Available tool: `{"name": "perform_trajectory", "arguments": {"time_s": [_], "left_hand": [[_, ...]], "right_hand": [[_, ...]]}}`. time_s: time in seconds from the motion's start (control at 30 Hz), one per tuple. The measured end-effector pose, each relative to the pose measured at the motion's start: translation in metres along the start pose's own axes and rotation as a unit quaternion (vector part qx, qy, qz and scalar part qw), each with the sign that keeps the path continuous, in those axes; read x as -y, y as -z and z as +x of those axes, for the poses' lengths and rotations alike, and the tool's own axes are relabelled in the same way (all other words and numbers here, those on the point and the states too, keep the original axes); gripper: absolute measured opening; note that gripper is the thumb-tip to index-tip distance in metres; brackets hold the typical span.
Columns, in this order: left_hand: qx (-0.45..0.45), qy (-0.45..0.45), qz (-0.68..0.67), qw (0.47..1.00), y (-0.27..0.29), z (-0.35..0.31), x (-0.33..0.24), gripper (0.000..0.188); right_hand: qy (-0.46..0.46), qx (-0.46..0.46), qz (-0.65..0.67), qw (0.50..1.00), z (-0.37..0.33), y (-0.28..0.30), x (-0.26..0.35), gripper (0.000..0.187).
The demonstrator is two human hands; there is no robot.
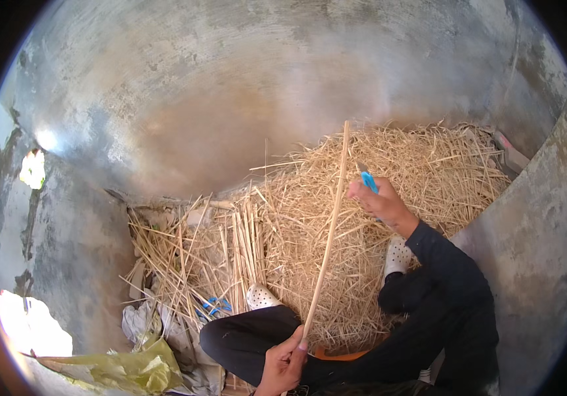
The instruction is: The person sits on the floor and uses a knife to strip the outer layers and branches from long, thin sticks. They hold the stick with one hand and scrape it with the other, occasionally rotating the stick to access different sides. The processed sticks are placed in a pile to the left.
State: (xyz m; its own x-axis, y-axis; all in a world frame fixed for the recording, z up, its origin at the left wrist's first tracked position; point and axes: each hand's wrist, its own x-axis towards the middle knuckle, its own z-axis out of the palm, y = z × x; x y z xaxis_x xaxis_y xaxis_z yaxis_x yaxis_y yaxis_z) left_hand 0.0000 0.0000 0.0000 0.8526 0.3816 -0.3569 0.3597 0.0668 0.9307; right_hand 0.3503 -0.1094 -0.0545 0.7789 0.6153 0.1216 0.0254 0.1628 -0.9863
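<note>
A long pale stick [329, 244], like a strip of cane or bamboo, slants up and away from my lap. My left hand [283, 364] is closed round its lower end, thumb on top. To the right of the stick's upper half, my right hand [388, 206] grips a blue-handled utility knife [368, 180]. Its short blade points up and left, a little apart from the stick. Beneath both lies a wide heap of straw-like shavings [415, 158].
Loose sticks [247, 244] lie left of the heap. Crumpled yellow-green plastic sheeting [118, 369] and a blue cord-like item [216, 306] are at lower left. My white perforated clogs [262, 297] rest on the shavings. A grey wall [264, 79] closes off the far side.
</note>
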Motion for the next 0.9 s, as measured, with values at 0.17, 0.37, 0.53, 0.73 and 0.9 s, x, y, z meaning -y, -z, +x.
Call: {"name": "perform_trajectory", "arguments": {"time_s": [0.17,0.37,0.53,0.73,0.9], "left_hand": [[-0.016,0.001,-0.015,1.000,-0.010,0.001,-0.004,0.035],[0.002,-0.056,0.255,0.965,-0.015,0.007,-0.021,0.032],[-0.004,-0.214,0.284,0.935,-0.020,0.013,0.000,0.034],[0.012,-0.154,0.301,0.941,-0.018,0.025,0.032,0.038],[0.006,-0.067,0.102,0.993,-0.017,0.036,0.037,0.035]], "right_hand": [[0.097,-0.118,-0.213,0.965,-0.018,-0.005,0.024,0.038],[0.099,-0.014,-0.321,0.942,-0.014,0.001,0.036,0.047],[0.048,-0.003,-0.324,0.945,-0.004,0.016,0.015,0.038],[0.037,-0.038,-0.285,0.957,0.006,0.029,-0.012,0.027],[-0.128,-0.063,0.154,0.978,0.011,0.042,-0.004,0.017]]}}
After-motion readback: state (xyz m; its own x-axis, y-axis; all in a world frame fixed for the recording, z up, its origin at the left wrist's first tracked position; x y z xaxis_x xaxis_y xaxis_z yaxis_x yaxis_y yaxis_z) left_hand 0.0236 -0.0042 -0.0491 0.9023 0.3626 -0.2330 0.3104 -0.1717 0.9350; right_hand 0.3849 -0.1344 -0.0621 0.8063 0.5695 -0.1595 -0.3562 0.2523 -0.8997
